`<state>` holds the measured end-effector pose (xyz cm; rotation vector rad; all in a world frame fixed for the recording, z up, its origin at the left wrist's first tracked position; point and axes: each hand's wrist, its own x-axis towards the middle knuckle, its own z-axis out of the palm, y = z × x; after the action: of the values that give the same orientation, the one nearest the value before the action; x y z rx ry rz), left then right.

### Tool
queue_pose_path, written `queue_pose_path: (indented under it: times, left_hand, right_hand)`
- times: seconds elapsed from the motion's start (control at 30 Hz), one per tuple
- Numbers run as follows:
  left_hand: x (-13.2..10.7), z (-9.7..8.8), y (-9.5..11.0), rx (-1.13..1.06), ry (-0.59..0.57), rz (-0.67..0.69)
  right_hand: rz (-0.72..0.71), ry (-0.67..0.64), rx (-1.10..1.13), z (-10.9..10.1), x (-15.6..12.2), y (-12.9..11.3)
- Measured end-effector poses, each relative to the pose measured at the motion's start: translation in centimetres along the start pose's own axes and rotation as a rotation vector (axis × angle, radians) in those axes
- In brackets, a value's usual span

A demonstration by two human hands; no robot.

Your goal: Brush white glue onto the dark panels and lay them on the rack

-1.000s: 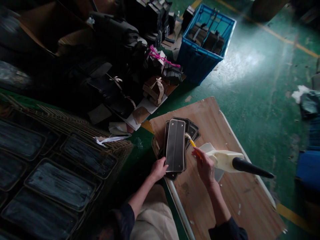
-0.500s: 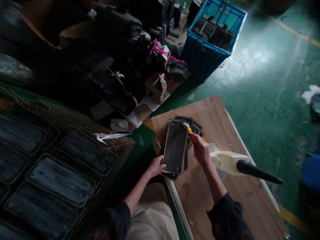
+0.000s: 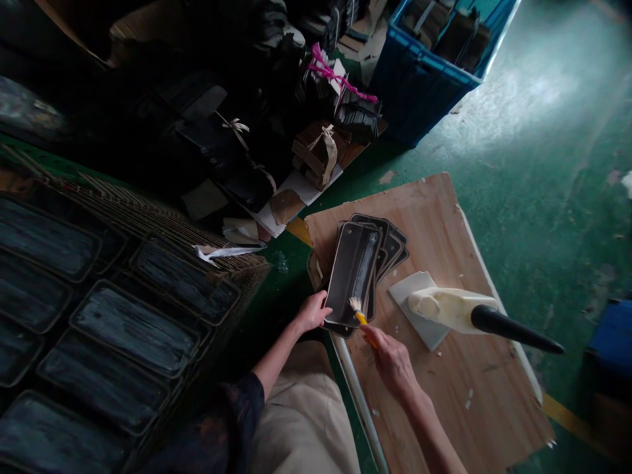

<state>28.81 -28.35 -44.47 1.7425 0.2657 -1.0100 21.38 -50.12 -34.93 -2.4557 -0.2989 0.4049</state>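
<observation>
My right hand (image 3: 394,361) is closed round the yellow handle of a small brush (image 3: 361,318). The bristles touch a dark rectangular panel (image 3: 343,263) with rounded corners and a pale edge, near its lower end. A whitish wet streak runs along the panel's right half. With thumb on top, my left hand (image 3: 313,312) grips the panel's lower left edge; the fingers underneath are partly hidden. Several similar dark panels (image 3: 392,247) lie fanned beneath it. Right of the stack, a cream container with a black handle (image 3: 451,309) rests on a pale square sheet (image 3: 434,337).
The wooden board (image 3: 474,388) forms the work surface. At left, a rack (image 3: 237,266) carries several streaked dark panels (image 3: 135,327). Tied bundles (image 3: 320,155) and dark stacks lie ahead. A blue crate (image 3: 424,79) holding bundles stands on the green floor (image 3: 548,145).
My right hand has drawn the brush down the top panel toward me, leaving a whitish streak. My left hand keeps its place at the panel's edge. The view has shifted slightly.
</observation>
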Motion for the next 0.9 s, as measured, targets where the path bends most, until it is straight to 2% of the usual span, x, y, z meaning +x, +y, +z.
queue_pose_path:
  times: [0.07,0.13,0.27,0.37,0.47,0.6,0.67,0.73,0.8,0.9]
  left_hand:
    - [-0.1,-0.1,0.1,0.016,-0.012,0.014]
    - [-0.2,-0.2,0.3,0.037,-0.019,0.025]
    - [-0.3,-0.2,0.6,0.088,-0.024,0.033]
    - [-0.1,-0.2,0.6,0.113,-0.01,0.068]
    - [0.2,-0.3,0.6,0.195,-0.005,0.116]
    - [0.4,-0.5,0.8,0.307,-0.038,0.114]
    - [0.3,-0.6,1.0,0.344,-0.038,0.108]
    - [0.2,-0.7,1.2,0.374,-0.038,0.088]
    - [0.1,-0.8,1.4,0.384,-0.044,0.063]
    - [0.1,-0.9,1.6,0.366,-0.063,0.05]
  right_hand:
    - [0.031,-0.056,0.066,-0.2,-1.3,-0.8]
    - [0.076,-0.118,0.145,-0.9,-1.4,-1.1]
    - [0.131,-0.195,0.301,-2.8,1.6,0.9]
    - [0.131,-0.123,0.315,-4.1,5.5,3.4]
    - [0.116,0.03,0.267,-5.0,9.5,5.4]
    - [0.071,0.311,0.234,-5.8,13.7,6.1]
    - [0.05,0.402,0.207,-5.9,15.1,5.9]
    - [0.018,0.424,0.156,-5.6,15.9,5.5]
    - [-0.028,0.383,0.101,-4.9,15.8,5.0]
    - [-0.073,0.248,0.051,-3.4,13.4,3.8]
